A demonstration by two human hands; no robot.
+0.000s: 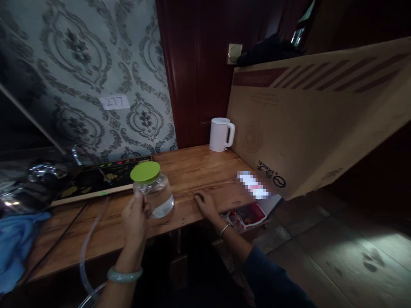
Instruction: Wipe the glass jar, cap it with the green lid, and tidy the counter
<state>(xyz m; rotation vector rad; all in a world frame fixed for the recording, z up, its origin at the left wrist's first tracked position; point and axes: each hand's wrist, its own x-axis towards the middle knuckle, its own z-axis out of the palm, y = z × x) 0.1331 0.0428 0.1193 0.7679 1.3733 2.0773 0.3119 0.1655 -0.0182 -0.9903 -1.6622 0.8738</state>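
Gripping a jar point(154, 189) with a green lid point(145, 172), the left hand point(135, 220) holds it tilted just above the table point(192, 171) near the front edge. Right hand point(206, 205) lies flat on the table, fingers loose, holding nothing. Kettle point(221, 134) stands at the back beside a cardboard box point(314, 115). Tray point(96, 182) left of jar; blue cloth point(16, 244) far left.

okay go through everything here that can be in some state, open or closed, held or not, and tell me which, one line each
glass jar: tilted, held in the left hand, green lid on.
right hand: flat on the wooden table, holding nothing.
white kettle: upright at the back of the table, lid shut.
cardboard box: closed, leaning at a slant, one end on the table.
tea tray: flat on the table, small lights lit.
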